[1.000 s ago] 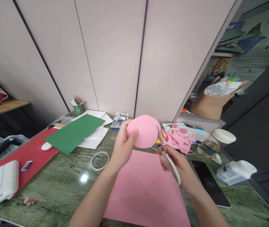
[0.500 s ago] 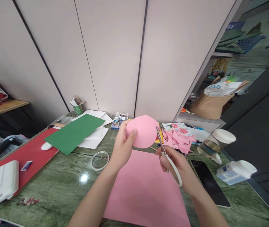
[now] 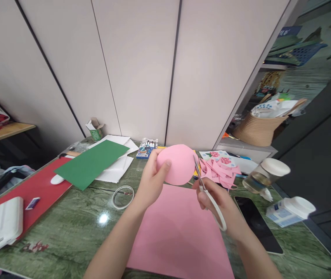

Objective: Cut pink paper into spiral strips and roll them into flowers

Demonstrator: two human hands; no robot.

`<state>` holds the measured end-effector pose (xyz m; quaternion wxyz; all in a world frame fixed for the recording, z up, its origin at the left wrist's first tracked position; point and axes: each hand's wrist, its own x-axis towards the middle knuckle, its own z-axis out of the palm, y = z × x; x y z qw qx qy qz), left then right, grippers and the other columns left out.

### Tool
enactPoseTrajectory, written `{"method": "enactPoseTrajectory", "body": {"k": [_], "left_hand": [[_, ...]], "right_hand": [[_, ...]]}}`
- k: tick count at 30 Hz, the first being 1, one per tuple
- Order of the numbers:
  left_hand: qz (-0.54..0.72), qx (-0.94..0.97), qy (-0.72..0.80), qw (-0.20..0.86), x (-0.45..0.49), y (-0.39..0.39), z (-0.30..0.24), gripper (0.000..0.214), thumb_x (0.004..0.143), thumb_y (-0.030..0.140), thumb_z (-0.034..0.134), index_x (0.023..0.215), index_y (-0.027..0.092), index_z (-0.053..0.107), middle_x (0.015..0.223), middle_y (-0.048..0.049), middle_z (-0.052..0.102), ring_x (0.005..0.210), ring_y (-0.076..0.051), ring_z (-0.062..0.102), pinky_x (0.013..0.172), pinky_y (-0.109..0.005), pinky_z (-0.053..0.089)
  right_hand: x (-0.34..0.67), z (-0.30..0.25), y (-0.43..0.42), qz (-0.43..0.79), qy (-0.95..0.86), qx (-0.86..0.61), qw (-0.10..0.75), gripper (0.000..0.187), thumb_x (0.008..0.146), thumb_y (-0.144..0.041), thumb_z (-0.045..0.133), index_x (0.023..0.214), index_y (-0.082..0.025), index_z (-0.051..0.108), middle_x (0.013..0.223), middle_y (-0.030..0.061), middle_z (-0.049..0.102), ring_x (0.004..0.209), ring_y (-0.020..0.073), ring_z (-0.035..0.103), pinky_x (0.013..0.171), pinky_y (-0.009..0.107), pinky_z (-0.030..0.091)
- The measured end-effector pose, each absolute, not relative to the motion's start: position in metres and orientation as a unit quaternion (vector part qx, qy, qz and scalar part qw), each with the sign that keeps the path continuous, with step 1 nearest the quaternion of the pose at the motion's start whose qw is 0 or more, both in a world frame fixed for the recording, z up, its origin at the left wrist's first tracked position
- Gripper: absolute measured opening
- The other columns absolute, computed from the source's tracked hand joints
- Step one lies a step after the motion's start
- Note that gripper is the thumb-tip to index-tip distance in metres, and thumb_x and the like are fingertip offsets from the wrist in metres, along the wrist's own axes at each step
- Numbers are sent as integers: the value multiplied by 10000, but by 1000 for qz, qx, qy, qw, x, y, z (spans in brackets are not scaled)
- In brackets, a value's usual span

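Observation:
A round piece of pink paper (image 3: 178, 164) is pinched at its left edge by my left hand (image 3: 153, 178), thumb on the near face. My right hand (image 3: 214, 197) is closed around white-handled scissors (image 3: 216, 211), whose blades point up at the paper's right edge. Whether the blades touch the paper I cannot tell for certain. Beneath both hands a large pink sheet (image 3: 179, 232) lies flat on the green marbled table (image 3: 75, 236). Pink paper scraps (image 3: 219, 172) are heaped just beyond my right hand.
Left are a green sheet (image 3: 92, 164), white papers (image 3: 117, 172), a red sheet (image 3: 44, 193), a white device (image 3: 2, 224) and a tape roll (image 3: 114, 197). On the right are a phone (image 3: 258, 224), a jar (image 3: 266, 176) and a white bottle (image 3: 290, 211). Cabinet panels (image 3: 136, 69) stand behind.
The pink paper has shifted slightly down and right and looks rounder, its pointed top edge now smooth. The scissors have moved a little with my right hand, still at the right edge.

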<state>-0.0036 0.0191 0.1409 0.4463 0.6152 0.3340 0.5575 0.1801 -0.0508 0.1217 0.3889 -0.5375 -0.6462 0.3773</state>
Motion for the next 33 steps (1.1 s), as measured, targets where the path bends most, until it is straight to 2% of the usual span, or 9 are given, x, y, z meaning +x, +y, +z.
{"method": "enactPoseTrajectory", "body": {"k": [6, 23, 33], "left_hand": [[544, 620, 337, 454, -5, 18, 142, 219, 868, 352, 495, 1035, 213, 526, 1028, -39, 582, 907, -181, 542, 759, -274, 415], [560, 611, 338, 446, -5, 19, 141, 240, 858, 368, 515, 1042, 214, 523, 1102, -53, 586, 983, -200, 546, 791, -287, 424], [575, 602, 339, 439, -6, 19, 143, 214, 858, 368, 515, 1007, 214, 512, 1021, -45, 565, 921, -179, 535, 753, -269, 426]], "right_hand": [[179, 122, -50, 372, -644, -542, 390, 294, 873, -512, 457, 906, -223, 501, 676, -30, 399, 616, 132, 382, 547, 256, 304], [180, 120, -51, 375, -643, -539, 396, 311, 880, -524, 446, 889, -217, 497, 660, -38, 384, 592, 127, 374, 542, 254, 294], [180, 120, -49, 373, -647, -547, 378, 255, 885, -477, 459, 883, -225, 502, 627, -49, 397, 579, 122, 369, 542, 253, 285]]}}
